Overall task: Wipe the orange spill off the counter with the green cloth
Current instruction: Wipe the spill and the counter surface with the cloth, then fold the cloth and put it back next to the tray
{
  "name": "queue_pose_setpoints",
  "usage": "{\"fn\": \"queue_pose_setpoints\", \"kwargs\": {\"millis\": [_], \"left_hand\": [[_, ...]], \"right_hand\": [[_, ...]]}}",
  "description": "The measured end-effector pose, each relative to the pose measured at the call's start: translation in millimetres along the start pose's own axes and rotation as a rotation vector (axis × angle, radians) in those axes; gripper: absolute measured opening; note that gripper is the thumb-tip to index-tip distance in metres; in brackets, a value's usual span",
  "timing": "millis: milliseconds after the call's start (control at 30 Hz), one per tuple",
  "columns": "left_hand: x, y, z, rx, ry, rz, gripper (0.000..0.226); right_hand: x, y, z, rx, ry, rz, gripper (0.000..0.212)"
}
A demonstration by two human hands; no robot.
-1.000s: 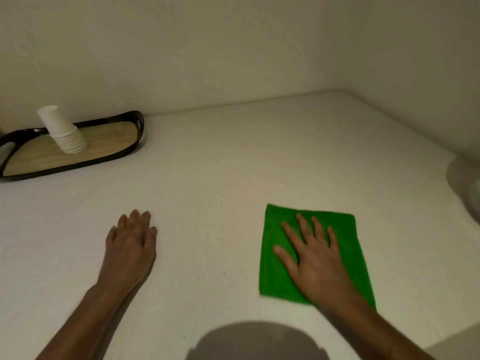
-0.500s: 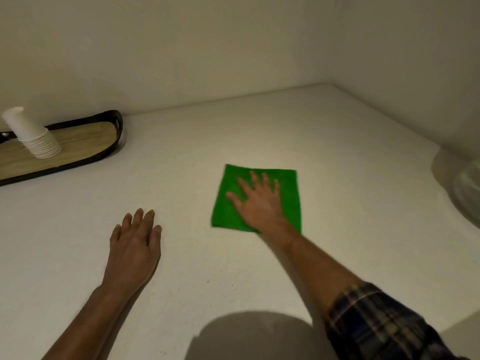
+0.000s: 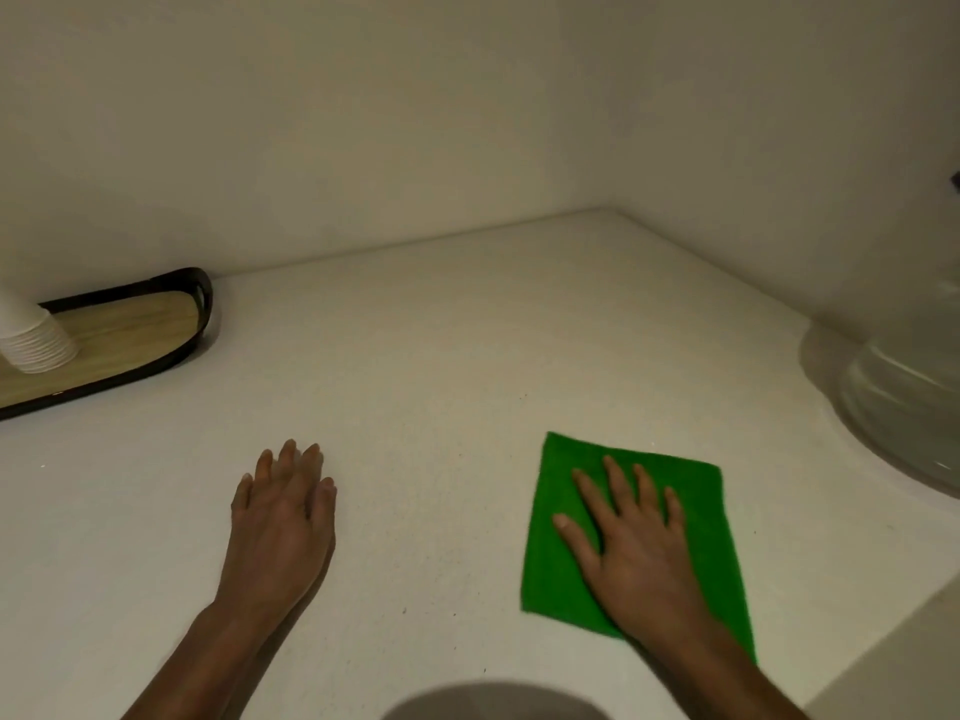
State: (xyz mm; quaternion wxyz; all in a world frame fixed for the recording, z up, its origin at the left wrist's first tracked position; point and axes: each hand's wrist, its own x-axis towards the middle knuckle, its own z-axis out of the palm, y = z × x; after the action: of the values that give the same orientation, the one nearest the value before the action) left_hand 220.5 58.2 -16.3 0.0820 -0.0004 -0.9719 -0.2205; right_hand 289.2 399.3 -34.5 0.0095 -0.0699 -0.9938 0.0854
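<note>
The green cloth (image 3: 711,517) lies flat on the white counter (image 3: 441,366), near its front right. My right hand (image 3: 631,548) presses flat on the cloth, palm down and fingers spread. My left hand (image 3: 283,517) rests flat on the bare counter to the left, fingers together, holding nothing. No orange spill shows anywhere on the counter; only a few tiny dark specks are visible.
A black-rimmed wooden tray (image 3: 130,330) stands at the back left against the wall, with a stack of white paper cups (image 3: 31,340) on it. A large clear glass vessel (image 3: 904,402) sits at the right edge. Walls close the back and right sides.
My right hand has slid the green cloth from the middle of the counter back toward me and to the right. My left hand has stayed in place.
</note>
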Motion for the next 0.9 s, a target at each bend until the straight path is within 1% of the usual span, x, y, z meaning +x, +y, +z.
{"fn": "queue_pose_setpoints", "kwargs": {"millis": [100, 233, 300, 500, 567, 667, 733, 833, 900], "left_hand": [[15, 19, 6, 0.001, -0.008, 0.041, 0.05], [32, 29, 17, 0.009, -0.027, 0.027, 0.051], [36, 29, 23, 0.027, -0.037, 0.018, 0.052], [34, 27, 32, 0.011, -0.041, -0.001, 0.053], [35, 28, 32, 0.0, -0.044, 0.001, 0.053], [34, 33, 28, -0.043, -0.028, 0.011, 0.051], [34, 43, 27, -0.114, 0.016, 0.016, 0.046], [38, 68, 28, -0.249, 0.085, 0.045, 0.039], [45, 86, 29, -0.327, 0.079, 0.019, 0.037]], "right_hand": [[20, -15, 4, 0.034, 0.021, -0.07, 0.079], [82, 3, -2, -0.009, 0.067, 0.029, 0.082], [115, 13, -5, -0.007, 0.065, 0.07, 0.082], [174, 6, 0, 0.007, 0.06, 0.05, 0.079], [177, 0, -1, 0.006, 0.037, 0.016, 0.078], [164, -13, 0, 0.009, 0.014, -0.098, 0.082], [144, -26, 2, 0.029, 0.012, -0.185, 0.083], [111, -50, 8, 0.091, -0.021, -0.276, 0.078], [94, -66, 10, 0.106, -0.038, -0.316, 0.075]]}}
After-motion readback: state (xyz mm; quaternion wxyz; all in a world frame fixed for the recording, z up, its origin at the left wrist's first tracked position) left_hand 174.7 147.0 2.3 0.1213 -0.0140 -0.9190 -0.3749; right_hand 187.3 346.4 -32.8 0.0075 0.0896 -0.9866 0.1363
